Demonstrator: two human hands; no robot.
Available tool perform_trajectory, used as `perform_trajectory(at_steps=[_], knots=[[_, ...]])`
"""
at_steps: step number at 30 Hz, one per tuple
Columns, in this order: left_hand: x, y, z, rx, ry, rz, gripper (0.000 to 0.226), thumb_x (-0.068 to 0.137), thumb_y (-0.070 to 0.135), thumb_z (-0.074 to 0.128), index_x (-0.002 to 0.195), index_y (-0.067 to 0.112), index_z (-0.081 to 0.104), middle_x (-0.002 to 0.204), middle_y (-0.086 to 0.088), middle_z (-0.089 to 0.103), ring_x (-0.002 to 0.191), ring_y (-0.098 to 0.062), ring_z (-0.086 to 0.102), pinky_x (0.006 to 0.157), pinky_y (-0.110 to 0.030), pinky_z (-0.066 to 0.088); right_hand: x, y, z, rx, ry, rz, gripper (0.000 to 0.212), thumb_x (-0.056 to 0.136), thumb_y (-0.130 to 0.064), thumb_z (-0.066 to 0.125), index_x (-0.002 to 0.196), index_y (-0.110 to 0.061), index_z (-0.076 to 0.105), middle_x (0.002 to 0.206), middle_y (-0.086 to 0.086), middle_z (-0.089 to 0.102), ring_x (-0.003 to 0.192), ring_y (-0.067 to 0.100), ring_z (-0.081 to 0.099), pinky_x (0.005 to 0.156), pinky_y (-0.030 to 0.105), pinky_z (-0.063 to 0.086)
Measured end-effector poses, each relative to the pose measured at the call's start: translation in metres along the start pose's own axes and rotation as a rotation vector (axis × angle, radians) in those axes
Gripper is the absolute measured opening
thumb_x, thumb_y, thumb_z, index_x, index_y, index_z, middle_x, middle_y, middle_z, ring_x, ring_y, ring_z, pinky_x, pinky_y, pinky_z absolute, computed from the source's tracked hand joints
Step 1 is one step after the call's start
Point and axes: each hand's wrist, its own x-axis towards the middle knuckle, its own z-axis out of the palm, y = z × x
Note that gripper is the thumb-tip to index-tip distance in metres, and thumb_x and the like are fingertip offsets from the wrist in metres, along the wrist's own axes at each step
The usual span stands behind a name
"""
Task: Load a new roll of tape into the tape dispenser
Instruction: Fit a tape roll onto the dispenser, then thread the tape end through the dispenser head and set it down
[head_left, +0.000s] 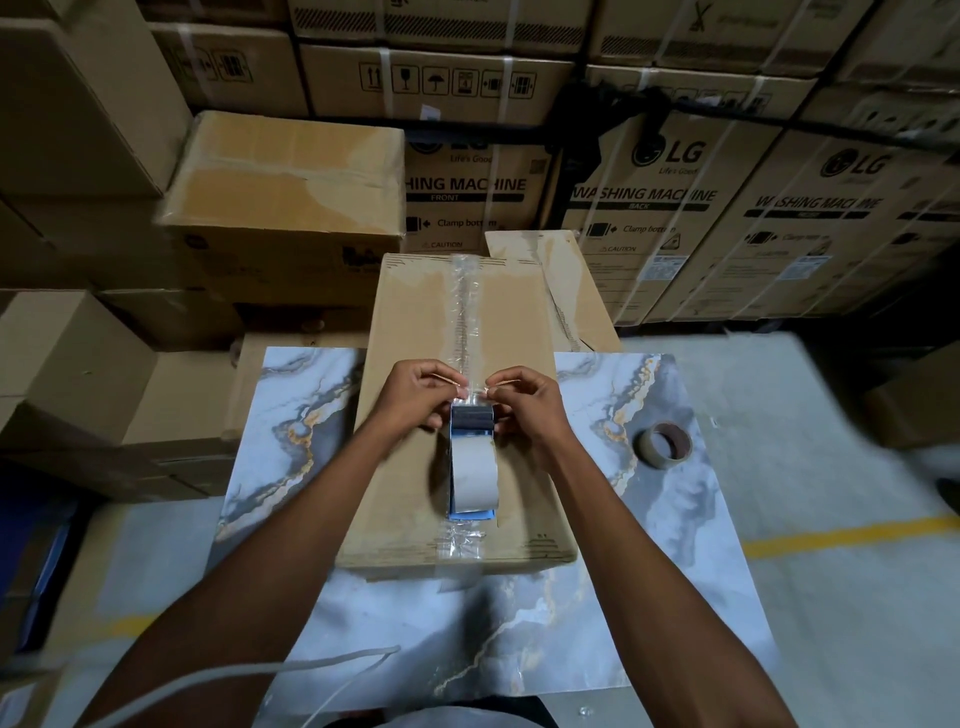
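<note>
A blue tape dispenser lies on top of a brown cardboard box, with a full roll of tape mounted in it. My left hand and my right hand meet at the dispenser's far end. Both pinch the clear free end of the tape, one at each edge. A second, thinner tape roll lies flat on the marble-patterned tabletop to the right of the box.
The box has a strip of clear tape along its top seam. Stacked cartons, some printed as washing machine boxes, fill the background and left side. A white cord crosses the near left. Grey floor with a yellow line is on the right.
</note>
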Motion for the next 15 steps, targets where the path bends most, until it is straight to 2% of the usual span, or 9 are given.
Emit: perform_trajectory(at_steps=[4, 10, 15], knots=[[0.0013, -0.0023, 0.0034, 0.016, 0.015, 0.005, 0.009, 0.09, 0.007, 0.075, 0.095, 0.011, 0.081, 0.095, -0.017, 0.082, 0.071, -0.015, 0.064, 0.053, -0.026, 0.053, 0.002, 0.0022, -0.0023, -0.004, -0.022, -0.023, 0.021, 0.092, 0.01, 0.065, 0.082, -0.006, 0.074, 0.086, 0.013, 0.075, 0.05, 0.016, 0.062, 0.042, 0.025, 0.051], [0.001, -0.0028, 0.0046, 0.006, -0.004, -0.015, 0.012, 0.092, 0.005, 0.072, 0.096, 0.01, 0.082, 0.089, -0.007, 0.082, 0.066, -0.007, 0.067, 0.051, -0.022, 0.056, 0.005, 0.0052, -0.0058, -0.01, -0.062, -0.013, 0.016, 0.094, 0.006, 0.067, 0.087, -0.004, 0.076, 0.094, 0.017, 0.077, 0.049, 0.012, 0.065, 0.044, 0.024, 0.053], [-0.0005, -0.0065, 0.0032, -0.058, -0.015, -0.029, 0.012, 0.093, 0.003, 0.071, 0.098, 0.009, 0.081, 0.092, -0.008, 0.083, 0.08, -0.018, 0.073, 0.056, -0.028, 0.062, 0.007, 0.0064, -0.0083, 0.0, -0.096, -0.021, 0.013, 0.096, 0.008, 0.065, 0.095, 0.001, 0.076, 0.098, 0.021, 0.076, 0.055, 0.014, 0.067, 0.048, 0.022, 0.056]])
